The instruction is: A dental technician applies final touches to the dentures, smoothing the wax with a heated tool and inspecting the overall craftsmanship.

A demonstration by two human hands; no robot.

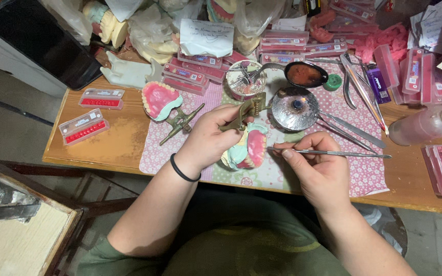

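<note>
At the centre of the frame the left hand grips a brass articulator carrying a pink wax denture model, the right hand pinches a thin metal instrument against it, waxing seemingly unfinished, above the wooden bench.

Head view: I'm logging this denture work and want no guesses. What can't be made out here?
- Denture model, head view: mostly covered by the left hand.
- Metal tool tip: too small to see contact.
- Bottle: cut off by the right edge.
- Clutter behind: too jumbled.
</note>
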